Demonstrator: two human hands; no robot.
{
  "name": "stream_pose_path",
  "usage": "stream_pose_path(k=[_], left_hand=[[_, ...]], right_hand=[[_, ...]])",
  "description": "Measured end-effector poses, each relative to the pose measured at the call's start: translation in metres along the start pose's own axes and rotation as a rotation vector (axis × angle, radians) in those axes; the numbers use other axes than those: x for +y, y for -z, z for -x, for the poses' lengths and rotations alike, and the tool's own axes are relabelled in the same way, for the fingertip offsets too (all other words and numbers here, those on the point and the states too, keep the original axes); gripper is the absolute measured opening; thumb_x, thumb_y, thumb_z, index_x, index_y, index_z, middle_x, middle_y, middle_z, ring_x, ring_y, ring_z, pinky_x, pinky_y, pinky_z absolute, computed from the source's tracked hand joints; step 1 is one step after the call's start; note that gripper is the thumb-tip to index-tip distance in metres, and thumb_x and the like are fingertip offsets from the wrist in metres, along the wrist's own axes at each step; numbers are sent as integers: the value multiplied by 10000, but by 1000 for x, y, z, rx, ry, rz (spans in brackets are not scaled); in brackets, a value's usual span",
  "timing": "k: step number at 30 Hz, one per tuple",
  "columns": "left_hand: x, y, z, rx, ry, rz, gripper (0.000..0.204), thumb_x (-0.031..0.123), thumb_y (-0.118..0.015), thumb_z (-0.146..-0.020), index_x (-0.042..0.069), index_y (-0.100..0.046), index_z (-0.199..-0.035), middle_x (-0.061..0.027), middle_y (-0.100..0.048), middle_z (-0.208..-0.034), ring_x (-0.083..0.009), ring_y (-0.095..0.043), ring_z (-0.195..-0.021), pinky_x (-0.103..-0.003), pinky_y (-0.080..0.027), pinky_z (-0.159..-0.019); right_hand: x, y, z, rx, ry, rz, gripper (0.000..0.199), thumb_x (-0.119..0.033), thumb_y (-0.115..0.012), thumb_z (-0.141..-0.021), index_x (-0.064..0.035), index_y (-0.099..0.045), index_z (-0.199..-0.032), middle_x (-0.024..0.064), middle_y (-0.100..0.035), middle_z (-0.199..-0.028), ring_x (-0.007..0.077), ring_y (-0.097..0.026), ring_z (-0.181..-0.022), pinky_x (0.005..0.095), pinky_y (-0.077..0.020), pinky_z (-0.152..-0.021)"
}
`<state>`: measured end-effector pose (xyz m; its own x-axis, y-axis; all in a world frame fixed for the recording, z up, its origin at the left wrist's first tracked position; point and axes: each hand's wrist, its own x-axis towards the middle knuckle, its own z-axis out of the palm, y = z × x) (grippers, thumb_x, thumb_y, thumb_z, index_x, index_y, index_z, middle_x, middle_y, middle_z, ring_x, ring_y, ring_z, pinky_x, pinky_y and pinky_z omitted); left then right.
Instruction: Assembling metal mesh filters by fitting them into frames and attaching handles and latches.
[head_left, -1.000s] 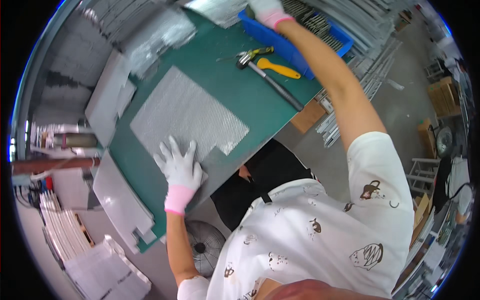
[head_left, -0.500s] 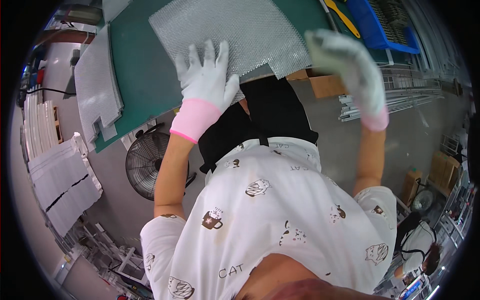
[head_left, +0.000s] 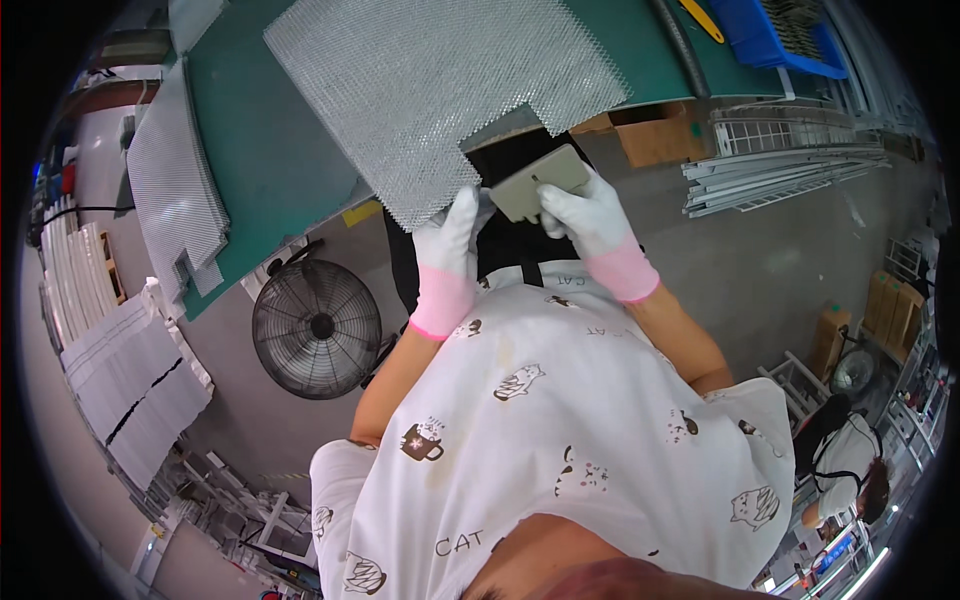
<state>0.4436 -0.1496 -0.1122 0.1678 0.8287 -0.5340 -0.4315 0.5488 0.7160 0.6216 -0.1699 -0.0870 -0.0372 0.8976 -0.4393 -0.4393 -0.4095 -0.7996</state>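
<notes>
A silvery expanded-metal mesh sheet [head_left: 420,90] lies on the green tabletop, its notched near edge sticking out over the table's front. My left hand [head_left: 448,240], in a white glove with a pink cuff, pinches the sheet's near corner beside the notch, thumb on top; its other fingers are partly hidden. In my right hand [head_left: 600,220], gloved alike, is a flat grey-beige plate [head_left: 540,183] with small cutouts along one edge. Thumb and fingers close on the plate's right end. Its left end is close to my left fingertips; whether they touch I cannot tell.
More mesh sheets [head_left: 178,170] are stacked on the table's left. At the back right stand a blue bin [head_left: 790,40] of small parts and a yellow-handled tool [head_left: 703,20]. A floor fan [head_left: 320,315], a cardboard box [head_left: 660,140] and white racks [head_left: 770,170] sit below. Another person is far right.
My right hand has come in from the right and now holds the beige plate in front of me. My left hand has gone from lying flat on the mesh to pinching its near corner.
</notes>
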Motion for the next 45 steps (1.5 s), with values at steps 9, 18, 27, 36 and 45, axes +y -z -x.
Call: stream_pose_path(k=[9, 18, 27, 36, 45], left_hand=[[-3, -5, -8, 128, -144, 71, 442, 105, -705, -817, 65, -468, -1188, -59, -561, -1052, -179, -592, -911, -328, -528, -808], [-4, -2, -8, 149, -151, 47, 425, 102, -697, -822, 72, -475, -1183, -55, -566, -1058, -169, -585, -904, -311, -511, -801], [0, -4, 30, -99, 221, -8, 339, 196, -617, -891, -20, -522, -1134, -62, -599, -944, -114, -564, -810, -243, -467, -720], [91, -73, -61, -471, -1126, -1430, 166, 255, -652, -785, 130, -694, -886, -31, -612, -824, -239, -543, -836, -370, -383, -740], [88, -79, -89, -530, -1047, -1485, 141, 282, -705, -725, 149, -686, -767, -1, -580, -756, -225, -535, -806, -374, -376, -741]], right_hand=[[13, -5, -12, 56, -80, -153, 259, -211, -588, -891, -25, -536, -1062, 42, -593, -856, 83, -565, -674, 225, -465, -596], [4, -12, -16, 55, -95, -135, 265, -206, -587, -888, -11, -532, -1059, 52, -596, -869, 81, -560, -667, 230, -463, -597], [14, -13, -19, 37, -60, -229, 258, -177, -580, -896, -13, -537, -1091, 62, -613, -881, 106, -603, -725, 242, -501, -638], [18, -11, -20, 28, -57, -192, 278, -199, -608, -885, -4, -540, -1072, 67, -620, -849, 114, -602, -681, 265, -511, -621], [-10, -24, -13, 104, -85, -32, 291, -180, -626, -859, 22, -539, -1050, 69, -615, -819, 111, -598, -644, 255, -507, -580]])
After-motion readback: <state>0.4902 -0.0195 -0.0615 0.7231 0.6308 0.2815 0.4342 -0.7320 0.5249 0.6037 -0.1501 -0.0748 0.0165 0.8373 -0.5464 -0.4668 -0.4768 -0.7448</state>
